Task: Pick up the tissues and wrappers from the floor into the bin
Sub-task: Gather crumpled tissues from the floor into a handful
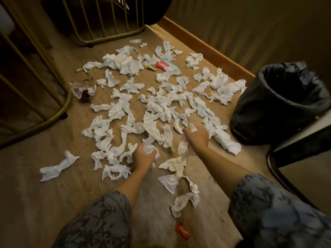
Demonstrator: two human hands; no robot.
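My left hand has its grip closed round a wad of tissue low over the wooden floor. My right hand pinches a small crumpled tissue further ahead. Crumpled white tissues litter the floor, with a red-and-white wrapper among them at the far edge and an orange wrapper near me. The black-lined bin stands to the right, beside the scatter.

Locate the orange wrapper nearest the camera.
In the head view, the orange wrapper lies on the floor at bottom centre, between the two sleeves, just below the nearest crumpled tissue.
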